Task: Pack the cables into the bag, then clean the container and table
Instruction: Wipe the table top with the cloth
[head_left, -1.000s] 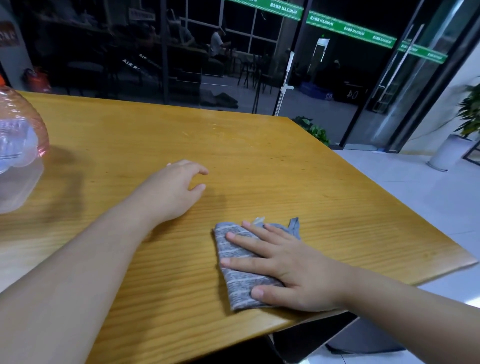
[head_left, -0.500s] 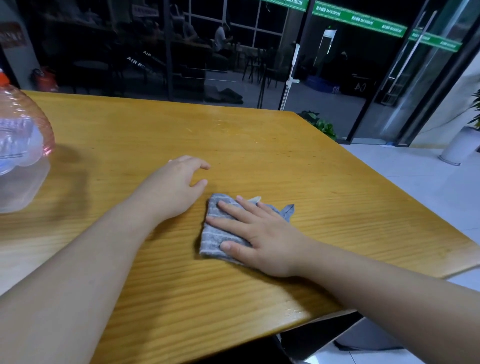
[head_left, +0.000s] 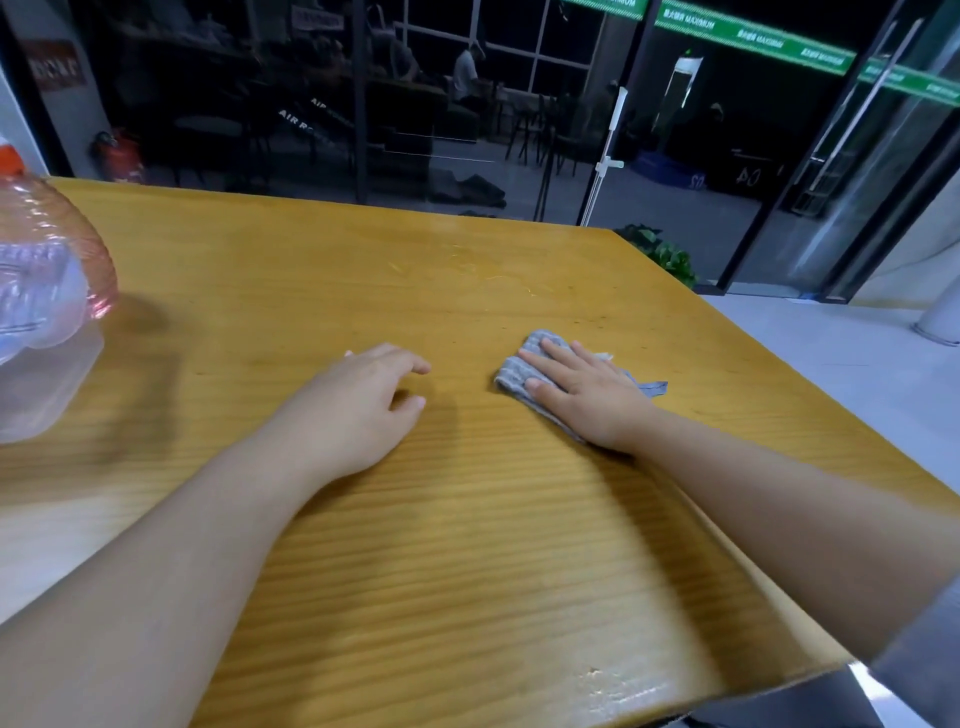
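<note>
grey cloth (head_left: 524, 370) lies flat on the desk (head_left: 467, 545), toward its right edge and a little short of the far right corner. from the head view i see my right hand (head_left: 587, 397) laid on top of it, palm down, fingers straight and spread, pressing it to the wood; nothing is pinched or curled around. one corner of the cloth sticks out past the hand on the right side, and its left end shows beyond my fingertips.

my left hand (head_left: 358, 410) rests on the bare wood near the middle of the desk, well apart from the cloth. its fingers are loosely bent, thumb tucked forward, and it holds nothing.

at the left edge stands a clear plastic container (head_left: 41, 312) with a pinkish tint and an orange cap, partly cut off by the frame. the wood shows some faint smears toward the far edge and a wet-looking patch at the near right corner.

beyond the desk is a dark glass wall (head_left: 363, 104) with a green strip along the top, and a plant (head_left: 665, 254) just past the far right corner.
</note>
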